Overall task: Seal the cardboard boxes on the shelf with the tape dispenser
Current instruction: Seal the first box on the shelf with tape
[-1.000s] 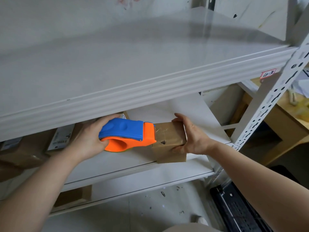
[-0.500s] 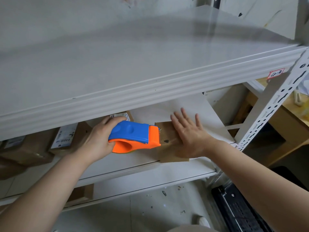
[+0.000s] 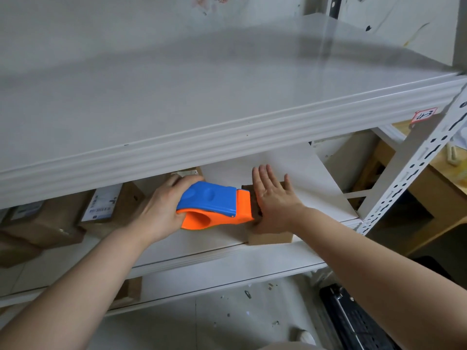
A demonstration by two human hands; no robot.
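Note:
A small brown cardboard box [image 3: 270, 239] sits at the front edge of the middle white shelf [image 3: 202, 245]. My right hand [image 3: 274, 203] lies flat on top of it, fingers spread, and hides most of the lid. My left hand [image 3: 161, 210] grips the blue and orange tape dispenser [image 3: 214, 205] by its rear. The dispenser's orange front end touches the box's left side, right beside my right hand. Whether tape is stuck to the box cannot be seen.
More cardboard boxes [image 3: 111, 208] with white labels stand further left on the same shelf. The upper shelf [image 3: 227, 127] overhangs close above my hands. A perforated white upright [image 3: 414, 168] stands at the right, with a wooden table [image 3: 442, 183] behind it. A lower shelf [image 3: 214, 274] lies beneath.
My right hand let go of the box's right side and flattened on its top. The dispenser moved right, up against the box.

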